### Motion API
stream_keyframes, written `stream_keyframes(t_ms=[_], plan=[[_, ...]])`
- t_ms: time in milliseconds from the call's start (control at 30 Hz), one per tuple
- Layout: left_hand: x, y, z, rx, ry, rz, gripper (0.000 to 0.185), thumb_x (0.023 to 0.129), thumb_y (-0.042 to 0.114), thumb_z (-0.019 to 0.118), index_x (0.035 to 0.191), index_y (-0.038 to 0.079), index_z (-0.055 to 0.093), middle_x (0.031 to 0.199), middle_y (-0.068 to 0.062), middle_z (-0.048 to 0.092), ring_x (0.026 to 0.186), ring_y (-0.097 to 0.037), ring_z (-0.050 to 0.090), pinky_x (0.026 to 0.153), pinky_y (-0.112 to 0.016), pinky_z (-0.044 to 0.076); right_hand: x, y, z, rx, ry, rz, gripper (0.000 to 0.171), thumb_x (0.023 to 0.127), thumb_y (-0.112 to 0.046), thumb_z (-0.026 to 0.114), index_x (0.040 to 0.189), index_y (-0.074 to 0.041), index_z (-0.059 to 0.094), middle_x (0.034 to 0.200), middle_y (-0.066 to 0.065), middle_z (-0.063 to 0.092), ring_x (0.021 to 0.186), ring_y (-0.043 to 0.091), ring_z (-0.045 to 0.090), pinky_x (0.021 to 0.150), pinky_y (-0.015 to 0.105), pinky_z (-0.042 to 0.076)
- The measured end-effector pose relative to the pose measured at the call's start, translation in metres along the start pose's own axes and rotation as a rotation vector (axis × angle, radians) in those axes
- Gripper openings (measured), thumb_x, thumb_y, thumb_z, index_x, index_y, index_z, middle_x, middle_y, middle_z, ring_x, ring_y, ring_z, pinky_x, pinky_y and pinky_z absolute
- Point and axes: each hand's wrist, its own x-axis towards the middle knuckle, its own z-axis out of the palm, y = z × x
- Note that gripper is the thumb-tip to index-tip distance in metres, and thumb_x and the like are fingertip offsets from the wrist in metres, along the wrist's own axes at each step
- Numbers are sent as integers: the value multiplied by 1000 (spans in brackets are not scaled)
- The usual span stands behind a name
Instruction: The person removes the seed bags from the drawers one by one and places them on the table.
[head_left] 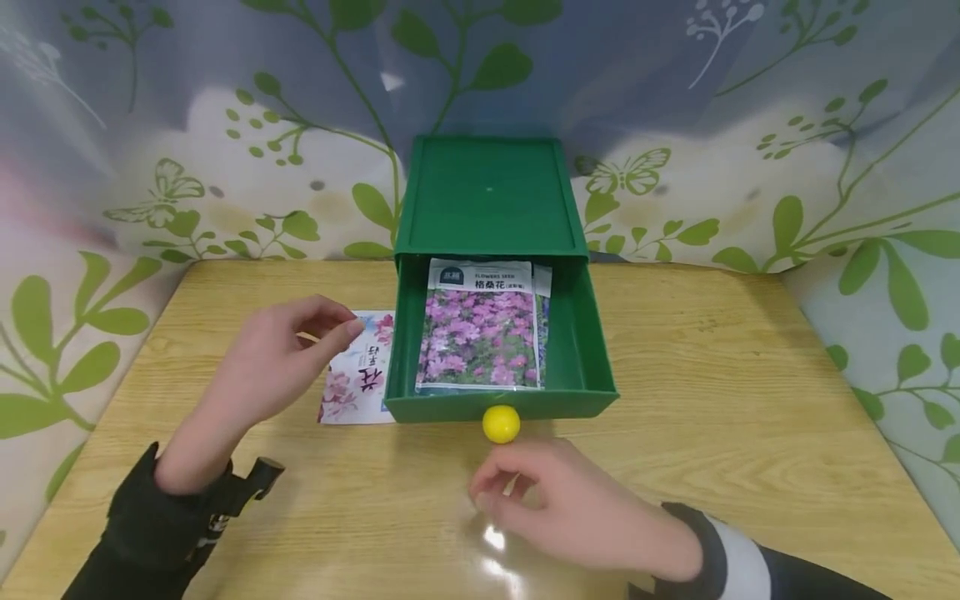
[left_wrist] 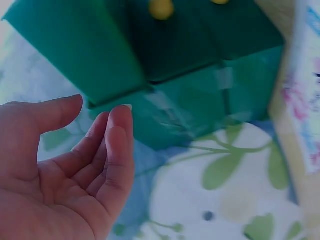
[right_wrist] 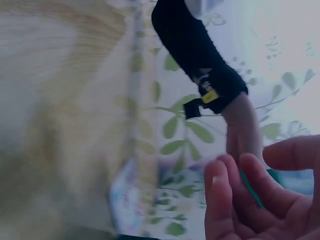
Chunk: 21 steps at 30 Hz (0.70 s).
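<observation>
The green drawer box (head_left: 491,250) sat at the middle of the wooden table (head_left: 750,400), its drawer (head_left: 585,358) pulled out toward the person, presumably to give access from above. Inside the drawer lay a seed packet (head_left: 480,329) printed with purple flowers, flat and face up, with a second packet's edge (head_left: 543,317) peeking out on its right. Just left of the drawer, touching its side, a white packet with pink blossoms (head_left: 360,371) lay on the table. The left hand (head_left: 277,358) hovered above that packet's left edge, fingers loosely bent toward it, holding nothing; the left wrist view confirmed an empty, relaxed palm (left_wrist: 65,185). In front of the drawer, the yellow knob (head_left: 501,423) stuck out from its front face, and the right hand (head_left: 570,508) hung just before it, fingers softly curled, not touching it, empty as well. The right wrist view showed those fingers (right_wrist: 250,200) slack around nothing.
</observation>
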Motion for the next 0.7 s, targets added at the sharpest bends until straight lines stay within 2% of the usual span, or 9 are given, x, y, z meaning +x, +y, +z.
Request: stream_keyframes(t_ms=[133,267,367,533,700], plan=[[-1,22,-7,19,43,78,33,100,45,58,107,16,71,96,1,71,81,-16,67,74,-40,53,-12,-20,-18,-35,5,-80,8,99,-18,64,101,-23,70,95,-18,67,85,2,61,77,26,53],[2,43,-12,35,61,147,27,99,42,61,104,17,71,91,6,69,80,-11,65,74,-36,54,-17,-37,-43,-85,29,-61,7,100,-23,63,102,-27,69,94,-20,66,84,3,62,76,27,53],[5,56,-15,44,44,190,25,99,39,63,104,16,71,90,6,69,80,-10,64,75,-35,53,-15,-42,-63,-113,86,-44,8,100,-20,63,100,-26,68,90,-18,67,80,5,63,72,28,54],[15,72,-13,118,-8,254,22,100,36,62,105,17,72,92,6,68,80,-10,62,75,-34,52,3,-39,-91,-155,200,-7,7,99,-11,63,97,-14,69,86,-6,69,76,12,65,66,30,54],[28,84,-4,218,-75,321,20,104,23,57,105,10,71,81,1,62,67,-15,55,67,-34,47,25,-34,-107,-364,228,103,14,100,-17,62,109,-14,72,98,-2,72,73,9,63,65,34,48]])
